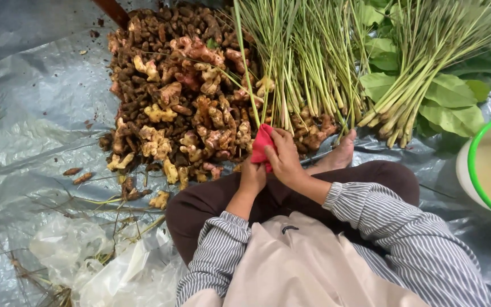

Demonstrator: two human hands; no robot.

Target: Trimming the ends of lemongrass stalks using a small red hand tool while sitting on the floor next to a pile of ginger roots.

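Note:
My right hand is closed around a small red piece of cloth or plastic, held just above my knee. My left hand sits right beneath it, gripping the lower end of the same red piece. Both hands hover at the near edge of a big pile of ginger and turmeric roots. One long lemongrass stalk runs from the top of the view down toward my hands. I sit cross-legged in brown trousers with striped sleeves, and my bare foot shows past my right hand.
Bundles of lemongrass lie beyond my hands, more lemongrass on green leaves to the right. A white basin with a green rim stands at the right edge. Crumpled clear plastic and loose roots lie on the grey tarpaulin.

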